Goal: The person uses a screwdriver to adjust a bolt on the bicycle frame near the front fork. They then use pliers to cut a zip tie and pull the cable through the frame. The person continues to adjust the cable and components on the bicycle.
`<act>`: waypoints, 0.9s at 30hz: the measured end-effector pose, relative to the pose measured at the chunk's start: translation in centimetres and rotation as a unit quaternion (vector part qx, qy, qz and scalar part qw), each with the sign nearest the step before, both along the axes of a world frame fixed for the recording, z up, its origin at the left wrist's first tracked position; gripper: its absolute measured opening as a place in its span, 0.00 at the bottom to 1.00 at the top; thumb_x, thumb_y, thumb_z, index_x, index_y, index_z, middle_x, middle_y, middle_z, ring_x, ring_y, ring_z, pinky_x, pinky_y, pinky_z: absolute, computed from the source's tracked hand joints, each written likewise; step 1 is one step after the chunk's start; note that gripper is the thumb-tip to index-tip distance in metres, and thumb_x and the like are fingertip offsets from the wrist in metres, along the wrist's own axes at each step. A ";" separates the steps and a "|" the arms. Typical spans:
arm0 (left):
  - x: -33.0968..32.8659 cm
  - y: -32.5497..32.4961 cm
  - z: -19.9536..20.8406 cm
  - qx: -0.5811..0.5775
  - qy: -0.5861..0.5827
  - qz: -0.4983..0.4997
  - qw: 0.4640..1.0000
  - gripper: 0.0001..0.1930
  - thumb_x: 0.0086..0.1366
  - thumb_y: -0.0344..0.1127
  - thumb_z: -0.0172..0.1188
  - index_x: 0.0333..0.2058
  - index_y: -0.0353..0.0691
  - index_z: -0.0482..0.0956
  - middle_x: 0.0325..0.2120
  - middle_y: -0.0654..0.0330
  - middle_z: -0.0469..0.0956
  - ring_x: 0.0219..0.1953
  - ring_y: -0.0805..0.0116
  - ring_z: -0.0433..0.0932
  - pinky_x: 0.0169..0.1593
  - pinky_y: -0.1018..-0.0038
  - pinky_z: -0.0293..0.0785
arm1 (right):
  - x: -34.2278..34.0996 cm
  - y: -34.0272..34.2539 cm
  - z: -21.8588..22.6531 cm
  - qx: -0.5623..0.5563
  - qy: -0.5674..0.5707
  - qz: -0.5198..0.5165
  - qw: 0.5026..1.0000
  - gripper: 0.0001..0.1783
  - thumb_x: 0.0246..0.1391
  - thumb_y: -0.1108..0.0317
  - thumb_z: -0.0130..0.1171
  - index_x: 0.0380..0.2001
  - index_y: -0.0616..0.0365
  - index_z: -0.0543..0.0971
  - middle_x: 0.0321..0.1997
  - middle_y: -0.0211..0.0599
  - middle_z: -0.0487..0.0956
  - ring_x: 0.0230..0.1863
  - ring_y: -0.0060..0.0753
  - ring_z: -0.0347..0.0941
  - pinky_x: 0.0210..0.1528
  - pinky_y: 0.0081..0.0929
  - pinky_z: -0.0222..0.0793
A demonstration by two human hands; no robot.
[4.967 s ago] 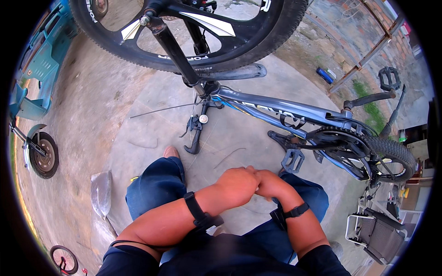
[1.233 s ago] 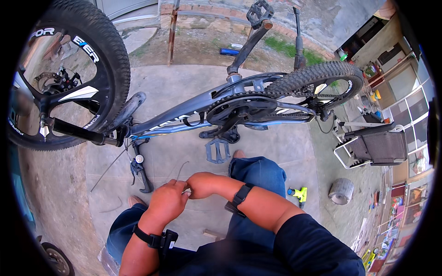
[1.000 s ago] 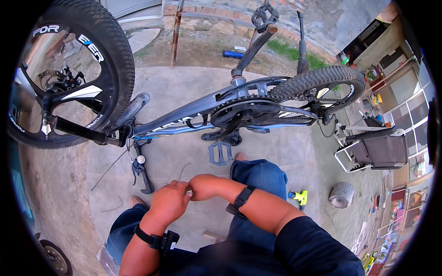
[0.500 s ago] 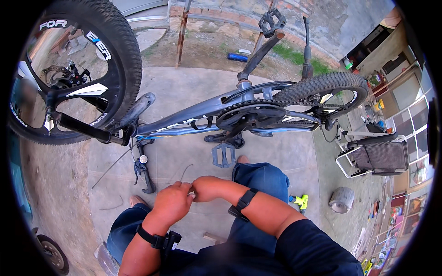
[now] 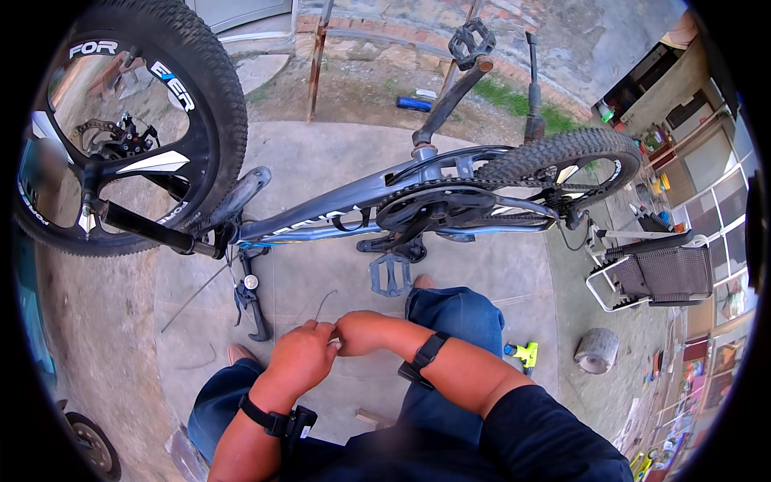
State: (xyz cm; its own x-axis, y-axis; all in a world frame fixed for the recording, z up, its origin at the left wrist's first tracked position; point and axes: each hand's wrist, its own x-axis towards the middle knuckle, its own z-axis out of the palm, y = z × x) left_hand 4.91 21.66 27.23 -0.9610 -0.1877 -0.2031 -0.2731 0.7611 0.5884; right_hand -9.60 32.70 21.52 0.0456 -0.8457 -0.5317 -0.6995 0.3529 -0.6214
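Observation:
My left hand [image 5: 301, 357] and my right hand [image 5: 359, 332] meet in front of my knees, both pinching a thin grey wire [image 5: 323, 302] that curls upward from between the fingers. Black straps circle both wrists. Just beyond the hands an upside-down blue and black bicycle [image 5: 353, 213] rests on the concrete, its front wheel [image 5: 120, 128] at the left and its rear wheel [image 5: 562, 165] at the right. A pedal [image 5: 390, 275] and a black brake lever [image 5: 250, 305] lie nearest the hands on the ground.
A second pedal [image 5: 471, 38] on its crank points up at the back. A folding rack [image 5: 654, 269] sits at the right, with a grey cylinder [image 5: 596, 351] and a small yellow-green tool [image 5: 524, 353] near my right knee. Another small wheel [image 5: 92, 442] shows at lower left.
The view has swung from the bike's other side to this one over five seconds. In the last second my hands stay joined on the wire, shifting only slightly.

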 end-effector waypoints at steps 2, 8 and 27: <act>0.0 0.0 0.1 -0.001 0.003 0.001 1.000 0.14 0.60 0.38 0.60 0.43 0.40 0.77 0.34 0.51 0.78 0.35 0.47 0.78 0.39 0.58 0.74 | 0.1 0.0 -0.3 -0.005 0.002 -0.004 1.000 0.20 0.48 0.56 0.58 0.46 0.41 0.81 0.32 0.45 0.81 0.36 0.53 0.77 0.40 0.45 0.72; -0.1 0.0 0.3 -0.003 0.010 0.005 1.000 0.13 0.60 0.38 0.60 0.42 0.41 0.77 0.34 0.51 0.78 0.35 0.47 0.78 0.38 0.58 0.74 | 0.0 0.0 -0.3 -0.014 -0.003 0.008 1.000 0.21 0.49 0.56 0.58 0.48 0.39 0.81 0.33 0.45 0.81 0.37 0.52 0.77 0.41 0.45 0.72; -2.8 -3.3 0.4 0.038 0.039 0.092 0.994 0.09 0.62 0.34 0.58 0.38 0.37 0.80 0.32 0.51 0.81 0.35 0.51 0.80 0.40 0.64 0.75 | -0.3 1.9 0.6 -0.063 -0.022 0.000 0.998 0.22 0.51 0.57 0.59 0.50 0.49 0.79 0.43 0.44 0.81 0.45 0.50 0.76 0.47 0.44 0.71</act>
